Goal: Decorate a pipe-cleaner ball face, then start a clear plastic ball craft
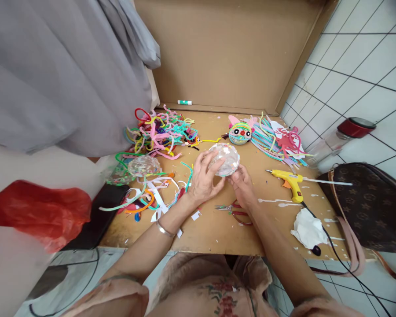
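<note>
A clear, glittery plastic ball (225, 158) is held above the middle of the cardboard work surface (218, 229) by both my hands. My left hand (204, 178) cups its left side, fingers curled around it. My right hand (240, 185) grips it from below on the right. A second clear ball (144, 166) lies to the left among scraps. A finished ball wrapped in coloured pipe cleaners with a face (240, 133) sits behind.
A tangle of pipe cleaners (161, 130) lies at the back left. Small scissors (234, 210) rest under my wrists. To the right are a yellow glue gun (288, 179), crumpled tissue (308, 229), a brown handbag (369, 207) and a red-lidded jar (343, 136). A red plastic bag (36, 213) is at left.
</note>
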`<state>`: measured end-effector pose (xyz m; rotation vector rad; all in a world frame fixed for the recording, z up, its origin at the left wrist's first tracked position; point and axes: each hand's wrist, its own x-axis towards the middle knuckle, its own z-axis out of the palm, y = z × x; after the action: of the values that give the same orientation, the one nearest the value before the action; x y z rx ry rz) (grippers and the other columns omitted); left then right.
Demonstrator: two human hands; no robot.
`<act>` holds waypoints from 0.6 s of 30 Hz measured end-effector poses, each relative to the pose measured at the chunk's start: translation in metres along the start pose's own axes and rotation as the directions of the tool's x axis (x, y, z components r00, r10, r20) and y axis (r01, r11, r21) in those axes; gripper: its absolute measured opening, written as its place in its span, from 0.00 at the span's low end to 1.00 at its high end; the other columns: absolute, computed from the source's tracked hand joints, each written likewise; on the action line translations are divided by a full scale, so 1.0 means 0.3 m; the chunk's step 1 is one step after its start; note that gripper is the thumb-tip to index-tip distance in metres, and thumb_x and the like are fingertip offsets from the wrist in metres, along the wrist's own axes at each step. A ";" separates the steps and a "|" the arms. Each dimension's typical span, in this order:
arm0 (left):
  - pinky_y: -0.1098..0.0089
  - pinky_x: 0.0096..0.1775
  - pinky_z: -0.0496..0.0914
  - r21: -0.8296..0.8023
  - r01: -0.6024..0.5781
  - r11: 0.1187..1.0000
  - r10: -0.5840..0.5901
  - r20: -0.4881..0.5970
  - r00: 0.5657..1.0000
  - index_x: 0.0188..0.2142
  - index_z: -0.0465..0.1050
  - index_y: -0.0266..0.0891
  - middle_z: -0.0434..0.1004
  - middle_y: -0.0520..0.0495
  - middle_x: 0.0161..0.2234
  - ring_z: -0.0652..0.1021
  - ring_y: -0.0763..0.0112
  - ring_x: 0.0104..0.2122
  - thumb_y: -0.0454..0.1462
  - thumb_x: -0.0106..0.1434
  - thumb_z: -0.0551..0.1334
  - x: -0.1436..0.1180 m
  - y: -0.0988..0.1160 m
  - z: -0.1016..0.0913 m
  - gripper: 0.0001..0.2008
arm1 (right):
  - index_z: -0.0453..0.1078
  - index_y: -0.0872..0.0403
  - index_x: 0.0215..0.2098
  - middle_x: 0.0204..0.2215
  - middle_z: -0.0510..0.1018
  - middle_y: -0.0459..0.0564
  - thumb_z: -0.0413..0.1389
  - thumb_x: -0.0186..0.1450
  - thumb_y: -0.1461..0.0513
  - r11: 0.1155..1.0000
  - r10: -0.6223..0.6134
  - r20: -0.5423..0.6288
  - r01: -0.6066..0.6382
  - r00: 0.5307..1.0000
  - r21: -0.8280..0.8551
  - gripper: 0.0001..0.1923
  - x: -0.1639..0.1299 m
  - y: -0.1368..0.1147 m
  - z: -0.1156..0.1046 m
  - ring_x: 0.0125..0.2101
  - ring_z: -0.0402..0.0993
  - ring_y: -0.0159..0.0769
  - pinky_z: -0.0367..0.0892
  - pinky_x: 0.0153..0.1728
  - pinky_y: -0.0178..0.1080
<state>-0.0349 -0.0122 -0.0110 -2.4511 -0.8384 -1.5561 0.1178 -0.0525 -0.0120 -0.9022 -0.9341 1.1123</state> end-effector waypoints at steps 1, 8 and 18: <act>0.43 0.62 0.61 -0.016 -0.016 1.000 0.016 0.003 1.000 0.65 0.57 0.45 0.65 0.34 0.64 0.65 0.48 0.65 0.38 0.63 0.64 0.001 0.004 -0.001 0.33 | 0.68 0.48 0.49 0.53 0.79 0.55 0.69 0.50 0.41 1.000 -0.001 -0.002 0.001 1.000 0.002 0.35 0.004 0.003 -0.003 0.52 0.78 0.45 0.72 0.56 0.51; 0.46 0.59 0.63 -0.109 -0.044 0.993 0.043 -0.007 0.999 0.68 0.51 0.45 0.73 0.37 0.60 0.71 0.52 0.61 0.31 0.61 0.59 0.000 0.041 -0.009 0.37 | 0.68 0.47 0.51 0.55 0.79 0.55 0.67 0.51 0.38 1.000 -0.022 -0.013 0.022 1.000 0.000 0.37 0.014 -0.002 -0.002 0.53 0.78 0.47 0.74 0.54 0.50; 0.48 0.59 0.63 -0.262 -0.057 0.963 0.062 0.012 0.998 0.66 0.57 0.48 0.78 0.41 0.56 0.77 0.58 0.56 0.31 0.63 0.56 -0.007 0.097 -0.015 0.32 | 0.70 0.48 0.51 0.49 0.83 0.52 0.70 0.50 0.45 0.998 0.001 -0.025 0.000 1.000 0.068 0.36 0.010 -0.056 0.010 0.50 0.80 0.50 0.72 0.58 0.56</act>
<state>-0.0243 -0.0391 -0.0054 -2.6467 -0.5874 -1.7214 0.1207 -0.0524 0.0050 -0.8593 -0.8706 1.1242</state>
